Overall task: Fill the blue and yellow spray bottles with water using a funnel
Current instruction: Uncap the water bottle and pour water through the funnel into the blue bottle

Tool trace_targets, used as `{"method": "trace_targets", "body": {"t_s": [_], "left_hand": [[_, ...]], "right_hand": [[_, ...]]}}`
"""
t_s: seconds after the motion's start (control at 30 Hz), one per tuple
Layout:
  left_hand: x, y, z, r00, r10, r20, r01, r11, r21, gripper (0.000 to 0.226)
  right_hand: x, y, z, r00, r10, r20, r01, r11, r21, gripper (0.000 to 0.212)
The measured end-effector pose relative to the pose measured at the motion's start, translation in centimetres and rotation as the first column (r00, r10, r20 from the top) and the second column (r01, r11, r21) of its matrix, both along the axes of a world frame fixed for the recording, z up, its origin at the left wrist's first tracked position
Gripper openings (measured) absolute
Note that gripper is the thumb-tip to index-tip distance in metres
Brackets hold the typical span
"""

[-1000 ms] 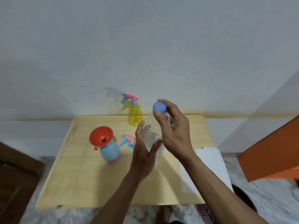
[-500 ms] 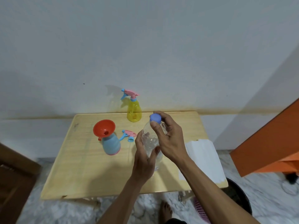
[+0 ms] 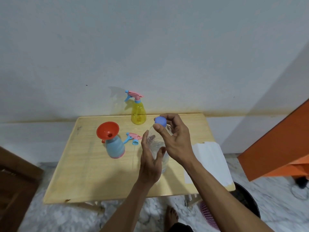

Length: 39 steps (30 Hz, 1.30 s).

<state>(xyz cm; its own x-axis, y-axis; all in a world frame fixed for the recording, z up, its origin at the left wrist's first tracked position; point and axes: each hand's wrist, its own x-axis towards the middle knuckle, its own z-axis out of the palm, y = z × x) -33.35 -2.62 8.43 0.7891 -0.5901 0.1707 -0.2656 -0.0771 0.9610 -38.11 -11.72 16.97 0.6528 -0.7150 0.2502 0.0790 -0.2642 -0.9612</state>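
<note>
Bare forearms, no sleeves, bare foot [image 3: 172, 215]

so the funnel [image 3: 107, 130] sits in one spray bottle [image 3: 115, 148] mid-table [image 3: 87, 178], loose sprayer head [image 3: 133, 139] just right of it, other spray bottle [image 3: 138, 113] at the back edge, paper [image 3: 210, 163] over the right edge.
</note>
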Motion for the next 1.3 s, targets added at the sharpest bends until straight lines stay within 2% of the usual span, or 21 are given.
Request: {"method": "trace_targets", "body": {"t_s": [0.2, 0.37, 0.53, 0.63, 0.73, 0.8, 0.9, 1.03, 1.1, 1.17, 1.23, 1.3], "left_hand": [[-0.5, -0.1, -0.4, 1.000, 0.017, -0.004, -0.017, 0.999, -0.039, 0.069], [-0.3, 0.2, -0.3, 1.000, -0.001, 0.009, 0.001, 0.999, -0.034, 0.070], [-0.3, 0.3, -0.1, 1.000, -0.002, 0.012, 0.003, 1.000, -0.019, 0.070], [-0.4, 0.4, 0.0, 1.000, -0.012, 0.002, 0.012, 1.000, -0.023, 0.072], [-0.3, 0.5, 0.2, 0.999, -0.039, 0.006, 0.039, 0.999, -0.031, 0.073], [-0.3, 0.6, 0.4, 0.999, -0.043, 0.004, 0.043, 0.999, -0.029, 0.071], [-0.3, 0.8, 0.5, 0.999, -0.038, 0.008, 0.038, 0.999, -0.013, 0.067], [-0.2, 0.7, 0.6, 0.999, -0.036, 0.028, 0.035, 0.999, 0.008, 0.067], [-0.3, 0.8, 0.7, 0.999, -0.033, 0.029, 0.033, 0.999, 0.015, 0.066], [-0.4, 0.8, 0.8, 0.999, -0.043, 0.034, 0.042, 0.999, 0.026, 0.065], [-0.5, 0.9, 1.0, 0.998, -0.047, 0.032, 0.045, 0.998, 0.034, 0.065], [-0.6, 0.8, 1.1, 0.999, -0.040, 0.026, 0.039, 0.999, 0.034, 0.066]], "right_hand": [[-1.1, -0.9, 0.4, 0.993, 0.083, -0.082, -0.088, 0.994, -0.061, 0.020], [-1.1, -0.9, 0.5, 0.994, 0.077, -0.075, -0.077, 0.997, 0.006, 0.035], [-1.2, -1.0, 0.6, 0.992, 0.095, -0.084, -0.098, 0.994, -0.041, 0.022], [-1.5, -1.3, 0.9, 0.982, 0.131, -0.134, -0.141, 0.988, -0.068, 0.023], [-1.3, -1.2, 1.2, 0.988, 0.080, -0.130, -0.087, 0.995, -0.052, 0.034], [-1.1, -1.2, 1.2, 0.992, 0.042, -0.117, -0.048, 0.998, -0.046, 0.034], [-1.2, -1.8, 1.7, 0.980, 0.098, -0.173, -0.118, 0.987, -0.108, 0.026], [-1.6, -2.9, 2.9, 0.943, 0.177, -0.282, -0.230, 0.958, -0.170, 0.026], [-1.6, -2.7, 3.2, 0.946, 0.128, -0.297, -0.194, 0.960, -0.203, 0.031], [-1.4, -2.2, 3.2, 0.970, 0.041, -0.238, -0.095, 0.971, -0.220, 0.039], [-1.2, -1.9, 2.8, 0.983, -0.015, -0.185, -0.026, 0.975, -0.221, 0.039], [-1.2, -1.9, 2.9, 0.978, -0.010, -0.210, -0.046, 0.965, -0.260, 0.035]]}}
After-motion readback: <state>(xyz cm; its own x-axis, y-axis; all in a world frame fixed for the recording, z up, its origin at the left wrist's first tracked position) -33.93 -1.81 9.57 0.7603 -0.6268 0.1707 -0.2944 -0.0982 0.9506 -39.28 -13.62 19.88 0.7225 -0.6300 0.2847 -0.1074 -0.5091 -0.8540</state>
